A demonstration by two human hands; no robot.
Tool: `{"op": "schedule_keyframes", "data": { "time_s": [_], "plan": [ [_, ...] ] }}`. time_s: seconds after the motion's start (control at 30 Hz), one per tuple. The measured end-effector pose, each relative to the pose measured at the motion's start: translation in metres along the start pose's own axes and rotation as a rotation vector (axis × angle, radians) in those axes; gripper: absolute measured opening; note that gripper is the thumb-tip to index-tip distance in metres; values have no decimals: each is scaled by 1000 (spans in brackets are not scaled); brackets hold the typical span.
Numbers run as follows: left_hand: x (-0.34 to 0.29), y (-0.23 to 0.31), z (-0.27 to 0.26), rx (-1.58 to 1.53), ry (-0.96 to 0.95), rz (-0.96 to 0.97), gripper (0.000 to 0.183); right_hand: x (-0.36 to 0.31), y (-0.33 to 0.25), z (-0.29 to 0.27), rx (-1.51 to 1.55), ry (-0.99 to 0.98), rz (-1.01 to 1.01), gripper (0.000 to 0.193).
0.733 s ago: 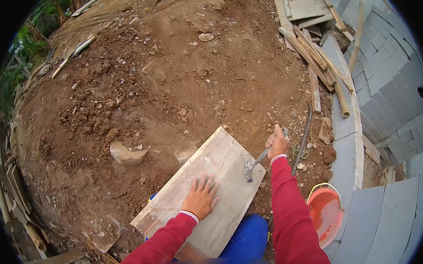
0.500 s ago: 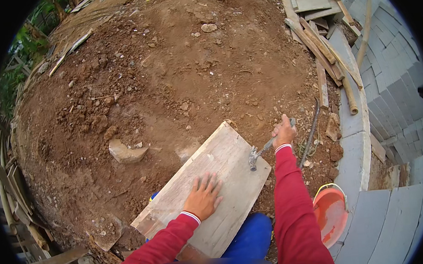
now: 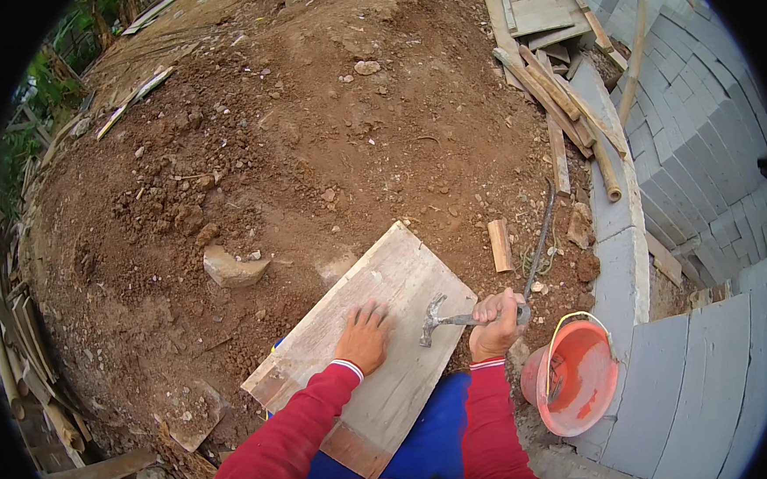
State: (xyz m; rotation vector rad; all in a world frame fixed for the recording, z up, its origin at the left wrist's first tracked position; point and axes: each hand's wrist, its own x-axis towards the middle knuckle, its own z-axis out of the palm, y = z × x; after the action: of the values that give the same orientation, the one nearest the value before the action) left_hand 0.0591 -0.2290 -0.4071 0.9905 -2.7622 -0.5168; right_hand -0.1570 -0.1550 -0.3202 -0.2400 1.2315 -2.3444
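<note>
A flat wooden panel (image 3: 409,374), with a plank edge along its far left side, lies slanted across my blue-clad legs (image 3: 444,438). My left hand (image 3: 362,339) rests on its upper face, fingers stretched out. To the right, my right hand (image 3: 497,322) is wrapped round the handle of a claw hammer (image 3: 459,320). The hammer's head is over the panel's right part; whether it touches the wood I cannot tell. No nail can be made out clearly under it.
A red bucket (image 3: 577,381) stands to the right, beside the grey block wall (image 3: 615,225). A short wood piece (image 3: 500,246) and a dark bar (image 3: 541,239) lie beyond my right hand. Loose planks (image 3: 559,97) pile up at the far right. A large stone (image 3: 234,268) sits left on the soil.
My right hand has come nearer to me and turned the hammer, whose head now points left over the panel. The short wood piece is uncovered. My left hand stays on the panel.
</note>
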Motion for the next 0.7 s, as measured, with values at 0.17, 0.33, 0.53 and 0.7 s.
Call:
{"op": "schedule_keyframes", "data": {
  "time_s": [0.17,0.33,0.53,0.7],
  "plan": [
    [32,4,1,-531,79,-116,29,-37,-51,-4,6,-72,102,31],
    [41,23,21,-357,27,-32,33,-33,-70,-43,-93,68,41,28],
    [22,32,40,148,-92,96,41,34,-37,-84,-77,354,179,22],
    [26,35,40,175,-109,89,42,118,29,-90,-197,369,223,26]
  ]
}}
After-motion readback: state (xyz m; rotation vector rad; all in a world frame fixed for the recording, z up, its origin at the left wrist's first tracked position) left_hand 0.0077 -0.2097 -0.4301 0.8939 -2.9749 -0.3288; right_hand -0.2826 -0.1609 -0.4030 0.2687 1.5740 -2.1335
